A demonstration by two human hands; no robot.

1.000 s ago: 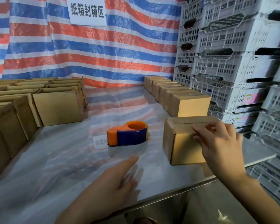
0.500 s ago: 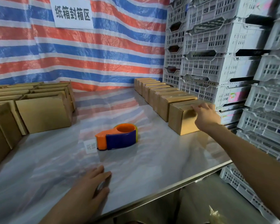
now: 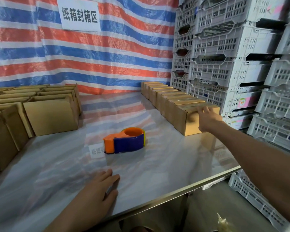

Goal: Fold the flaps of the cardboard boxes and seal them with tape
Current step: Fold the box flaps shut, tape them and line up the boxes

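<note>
The taped box (image 3: 190,127) we saw near the front edge of the table (image 3: 157,166) a second ago now stands at the near end of the row of sealed boxes (image 3: 164,96) along the right side, touching its neighbour. Our right hand (image 3: 207,118) has carried it there and rests on its upper front edge with the fingers loosely spread, pushing rather than gripping. We judge this box finished and filed, so one cycle of the task is closed. Our left hand (image 3: 99,190) lies flat on the table near the front edge, fingers straight and holding nothing. The tape dispenser (image 3: 126,142) sits untouched in the middle of the table, between our hands. The unsealed boxes (image 3: 50,116) wait at the left, and we expect the next one to come from there.
</note>
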